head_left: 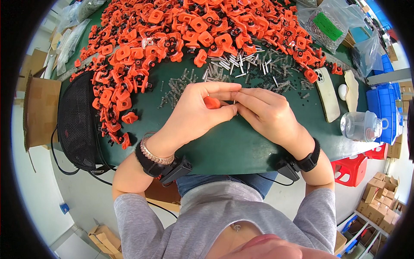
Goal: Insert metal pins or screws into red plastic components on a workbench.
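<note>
My left hand (196, 113) is curled around a small orange plastic part (211, 102) over the green table (224, 146). My right hand (267, 113) meets it from the right, pinching a thin metal pin (234, 102) between thumb and forefinger at the part's edge. Just beyond my fingers lie loose metal pins (241, 64), small springs (177, 88) and tiny black bits (289, 84). A big heap of the same orange parts (172, 34) covers the far and left side of the table.
A black mesh bag (77, 121) lies at the table's left edge. To the right are a phone (327, 93), a white oval thing (342, 91), a clear jug (362, 126), plastic bags (327, 26) and blue crates (384, 103). Cardboard boxes (41, 110) and a red stool (351, 169) stand around.
</note>
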Action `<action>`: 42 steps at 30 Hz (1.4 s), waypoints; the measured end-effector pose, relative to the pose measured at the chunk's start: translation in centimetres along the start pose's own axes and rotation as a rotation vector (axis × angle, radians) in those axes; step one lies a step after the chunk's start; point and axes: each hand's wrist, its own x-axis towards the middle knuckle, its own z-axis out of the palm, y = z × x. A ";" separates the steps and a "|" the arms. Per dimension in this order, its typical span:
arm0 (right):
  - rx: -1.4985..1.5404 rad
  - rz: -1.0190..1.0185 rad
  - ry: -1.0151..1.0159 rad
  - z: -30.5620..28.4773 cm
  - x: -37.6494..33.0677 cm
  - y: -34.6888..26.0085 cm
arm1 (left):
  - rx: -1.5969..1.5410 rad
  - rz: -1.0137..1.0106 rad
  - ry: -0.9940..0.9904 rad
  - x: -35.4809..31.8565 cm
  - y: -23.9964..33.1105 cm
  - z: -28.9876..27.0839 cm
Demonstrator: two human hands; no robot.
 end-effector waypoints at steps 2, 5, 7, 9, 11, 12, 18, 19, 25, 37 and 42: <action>-0.024 -0.014 -0.014 0.0 -0.1 0.1 | -0.124 -0.016 -0.010 -0.1 0.3 0.3; 0.003 0.020 -0.015 0.1 -0.1 0.2 | -0.215 -0.111 -0.016 -0.1 0.3 0.0; 0.049 0.059 0.033 0.0 0.1 0.1 | -0.261 -0.119 -0.008 0.0 0.3 0.0; 0.100 0.115 0.046 -0.2 0.1 0.0 | -0.306 -0.127 0.002 0.1 0.0 -0.1; 0.217 0.232 -0.003 -0.9 0.3 0.0 | -0.500 -0.093 0.047 0.0 -0.7 -0.4; 0.215 0.233 -0.002 -0.8 0.2 -0.1 | -0.501 -0.092 0.045 -0.1 -0.7 -0.5; 1.082 0.656 -0.113 -1.1 0.4 -0.4 | -0.455 -0.075 0.034 -0.1 -0.8 0.0; 1.124 0.676 -0.121 -0.9 0.3 -0.6 | -0.456 -0.071 0.093 0.1 -0.5 0.1; 1.207 0.716 -0.093 -0.4 0.4 -0.5 | -0.510 -0.028 0.069 0.1 -1.0 -0.2; 1.132 0.681 0.029 -0.2 0.2 -0.3 | -0.352 0.107 0.137 0.1 -0.7 0.3; 1.017 0.674 0.103 0.1 0.3 -0.8 | -0.254 0.206 0.192 0.2 -1.0 0.5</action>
